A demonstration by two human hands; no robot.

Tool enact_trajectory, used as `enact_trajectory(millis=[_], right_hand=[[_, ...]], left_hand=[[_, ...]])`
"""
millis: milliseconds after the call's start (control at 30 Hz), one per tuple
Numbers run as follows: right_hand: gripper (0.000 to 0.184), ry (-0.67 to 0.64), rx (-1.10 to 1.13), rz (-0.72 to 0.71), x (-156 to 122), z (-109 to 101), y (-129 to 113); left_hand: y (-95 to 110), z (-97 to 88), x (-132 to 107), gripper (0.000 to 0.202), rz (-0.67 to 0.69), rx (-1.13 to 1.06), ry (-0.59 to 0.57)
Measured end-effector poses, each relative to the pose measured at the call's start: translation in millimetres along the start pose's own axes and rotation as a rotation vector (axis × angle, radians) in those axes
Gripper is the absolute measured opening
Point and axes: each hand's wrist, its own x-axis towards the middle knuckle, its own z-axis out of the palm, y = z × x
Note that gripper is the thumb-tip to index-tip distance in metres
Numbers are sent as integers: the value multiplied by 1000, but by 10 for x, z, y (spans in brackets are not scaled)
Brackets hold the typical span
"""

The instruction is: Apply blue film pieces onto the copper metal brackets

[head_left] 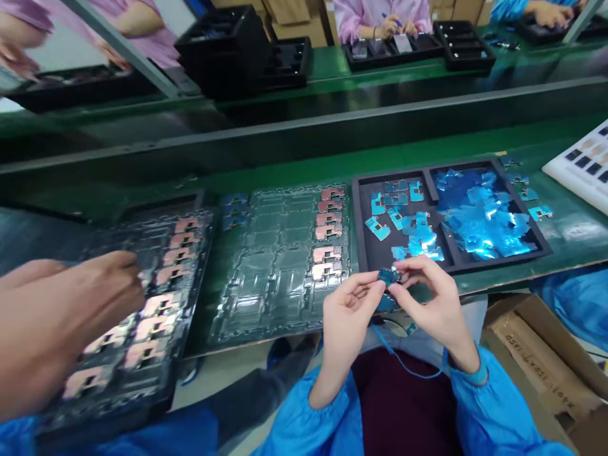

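Note:
Between both hands, above the table's front edge, is a small dark circuit board (389,275). My left hand (351,307) pinches its left side with thumb and fingers. Closed on its right side, my right hand (432,294) wears a blue wrist strap with a cord (413,372). Just beyond the hands lies a black divided tray (365,250). Its left compartment holds several blue-coated boards (377,228), and its right one a heap of shiny blue film pieces (489,218). On the left, a clear blister tray (261,278) carries pinkish copper-coloured boards (327,253) in its right column.
A co-worker's hand (95,304) reaches over another filled tray (159,326) at the left. Loose boards (540,212) and a white sheet (586,164) lie on the right. An open carton (546,367) stands below. Other people work across the bench beside black trays (463,47).

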Motion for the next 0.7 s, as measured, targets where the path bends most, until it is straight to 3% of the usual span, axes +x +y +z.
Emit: enact_trajectory(millis=[67,233,367,567,700], right_hand=[[6,8,49,67,14,66,9],[16,71,120,128,4,198,80],[25,140,125,89,-59,217,104],[14,79,90,82,-179,212,44],[26,143,40,35,-201,234,64]], left_hand=[[-15,6,-25,23,36,23,39],[-27,40,-97,22,100,91,103],[-36,52,-168,18,104,93,108],[-109,32,-286,15,92,73,154],[-169,23,-333,17,98,101,150]])
